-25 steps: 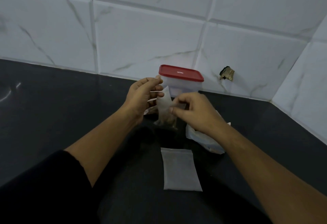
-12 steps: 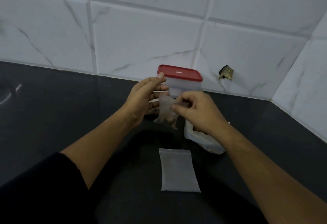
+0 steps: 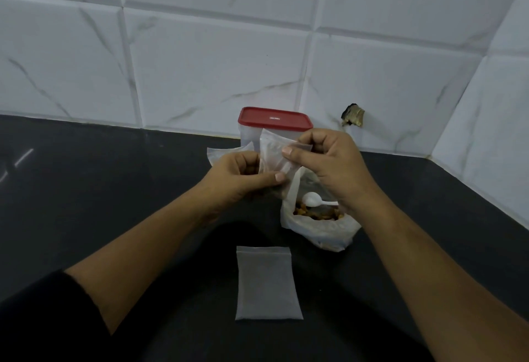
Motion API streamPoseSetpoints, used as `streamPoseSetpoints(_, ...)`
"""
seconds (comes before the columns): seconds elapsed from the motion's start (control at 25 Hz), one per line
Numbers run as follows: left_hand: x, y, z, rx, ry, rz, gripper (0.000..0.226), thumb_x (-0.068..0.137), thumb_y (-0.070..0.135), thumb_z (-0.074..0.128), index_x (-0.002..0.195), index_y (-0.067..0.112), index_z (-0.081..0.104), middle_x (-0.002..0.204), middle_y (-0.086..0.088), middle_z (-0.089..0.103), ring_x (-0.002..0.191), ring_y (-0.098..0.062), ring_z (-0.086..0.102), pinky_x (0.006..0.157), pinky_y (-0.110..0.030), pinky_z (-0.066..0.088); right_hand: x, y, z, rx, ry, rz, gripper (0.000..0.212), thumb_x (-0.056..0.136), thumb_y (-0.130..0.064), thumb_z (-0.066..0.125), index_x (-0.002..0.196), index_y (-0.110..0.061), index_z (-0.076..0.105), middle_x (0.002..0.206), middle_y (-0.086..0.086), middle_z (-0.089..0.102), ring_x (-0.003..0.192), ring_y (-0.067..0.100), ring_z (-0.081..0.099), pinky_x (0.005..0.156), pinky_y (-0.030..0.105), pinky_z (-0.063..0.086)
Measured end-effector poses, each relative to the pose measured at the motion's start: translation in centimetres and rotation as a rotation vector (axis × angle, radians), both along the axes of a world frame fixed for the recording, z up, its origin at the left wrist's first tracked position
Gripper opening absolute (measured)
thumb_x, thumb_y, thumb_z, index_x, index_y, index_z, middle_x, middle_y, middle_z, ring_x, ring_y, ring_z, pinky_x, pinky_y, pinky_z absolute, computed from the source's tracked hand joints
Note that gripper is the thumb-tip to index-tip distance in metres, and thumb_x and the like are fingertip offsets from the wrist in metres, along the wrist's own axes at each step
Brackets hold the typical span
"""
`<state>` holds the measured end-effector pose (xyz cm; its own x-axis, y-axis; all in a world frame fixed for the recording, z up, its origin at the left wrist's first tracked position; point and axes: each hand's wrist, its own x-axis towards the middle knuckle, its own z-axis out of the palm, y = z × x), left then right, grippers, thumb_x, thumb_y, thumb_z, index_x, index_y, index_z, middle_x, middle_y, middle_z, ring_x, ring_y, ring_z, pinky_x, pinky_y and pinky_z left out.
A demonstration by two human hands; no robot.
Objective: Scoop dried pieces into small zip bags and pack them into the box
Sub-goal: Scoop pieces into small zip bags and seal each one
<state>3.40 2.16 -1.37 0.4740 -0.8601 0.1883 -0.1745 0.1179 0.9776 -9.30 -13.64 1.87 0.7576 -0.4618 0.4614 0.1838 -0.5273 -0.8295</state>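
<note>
Both hands are raised above the black worktop (image 3: 114,204), and a small zip bag (image 3: 273,155) is gripped between them, in front of the box (image 3: 249,138). The left hand (image 3: 237,178) is curled, with its thumb pressed on the bag's lower part; the right hand (image 3: 332,167) is curled too, with the upper part of the bag pinched under its thumb. The bag is held up off the worktop, and its contents cannot be made out.

Compared with half a second ago, the left hand is seen lower, no longer up at the bag's top edge, and the right hand is seen slightly higher. The bag, which hung down before with brown pieces at its bottom, is now pulled across between the two thumbs. With the right hand lifted, the large plastic bag (image 3: 317,233) is uncovered: dried pieces (image 3: 315,213) are shown inside it, and a white spoon (image 3: 313,200) is laid on them.

The box is stood against the tiled wall (image 3: 200,61) with its red lid (image 3: 274,118) on, as before. An empty zip bag (image 3: 267,283) is laid flat on the worktop, nearer the person, between the forearms. A crumpled piece of clear plastic (image 3: 226,152) is seen just behind the left hand.
</note>
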Motion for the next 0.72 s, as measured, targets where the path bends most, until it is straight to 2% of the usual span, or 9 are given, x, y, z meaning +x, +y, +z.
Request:
streamPoseSetpoints(0.08,-0.3,-0.2,-0.1,-0.031,-0.006,0.033,0.037,0.084,0.021,0.077,0.118,0.007,0.071,0.105,-0.011,0.079,0.092,-0.024,0.073,0.091,-0.049,0.057,0.1,0.0,-0.3,0.083,-0.034,0.029,0.012,0.092,-0.015,0.078,0.089,-0.005,0.073,0.091,0.020,0.075,0.085,0.026,0.072,0.088,0.044,0.060)
streamPoseSetpoints(0.2,-0.4,-0.4,-0.3,-0.104,0.005,0.088,0.030,0.088,0.017,0.076,0.115,0.005,0.072,0.096,-0.009,0.079,0.076,-0.013,0.071,0.069,-0.028,0.055,0.1,0.2,-1.3,0.272,0.000,0.117,0.013,0.094,-0.017,0.075,0.104,-0.010,0.074,0.104,0.008,0.079,0.102,0.023,0.075,0.096,0.048,0.060)
streamPoseSetpoints(0.28,-0.4,-0.6,-0.6,-0.125,0.018,0.109,0.032,0.087,0.019,0.077,0.115,0.006,0.072,0.097,-0.011,0.079,0.076,-0.013,0.071,0.069,-0.030,0.053,0.2,0.2,-1.8,0.306,0.027,0.137,0.015,0.095,-0.014,0.073,0.110,-0.011,0.074,0.106,0.006,0.080,0.105,0.020,0.076,0.094,0.042,0.060)
streamPoseSetpoints(0.36,-0.3,-0.8,-0.9,-0.127,0.033,0.112,0.032,0.088,0.023,0.075,0.117,0.008,0.072,0.102,-0.013,0.078,0.083,-0.018,0.071,0.074,-0.033,0.054,0.2,0.3,-1.9,0.304,-0.004,0.108,0.012,0.096,-0.013,0.071,0.107,-0.011,0.075,0.105,0.007,0.080,0.103,0.019,0.076,0.093,0.038,0.060)
streamPoseSetpoints(0.48,-0.2,-0.8,-0.8,-0.182,0.078,0.127,0.027,0.097,0.021,0.066,0.119,0.005,0.071,0.103,-0.012,0.078,0.090,-0.018,0.073,0.072,-0.025,0.058,0.2,0.2,-1.8,0.314,-0.023,0.102,0.014,0.096,-0.012,0.071,0.109,-0.007,0.075,0.104,0.010,0.080,0.101,0.023,0.076,0.091,0.037,0.062)
streamPoseSetpoints(0.64,0.0,-0.8,-0.6,-0.238,0.125,0.188,0.015,0.098,0.016,0.065,0.105,0.006,0.073,0.100,-0.009,0.078,0.086,-0.019,0.076,0.067,-0.028,0.060,0.2,0.2,-2.0,0.335,-0.042,0.080,0.009,0.096,-0.015,0.073,0.102,-0.010,0.077,0.102,0.016,0.078,0.104,0.034,0.074,0.097,0.048,0.060)
streamPoseSetpoints(0.72,0.1,-0.8,-0.6,-0.244,0.126,0.203,0.010,0.096,0.015,0.067,0.101,0.009,0.073,0.101,-0.009,0.078,0.089,-0.021,0.076,0.069,-0.030,0.060,0.4,0.1,-2.0,0.358,-0.062,0.041,0.005,0.094,-0.014,0.075,0.098,-0.012,0.077,0.101,0.016,0.078,0.101,0.032,0.075,0.099,0.053,0.058)
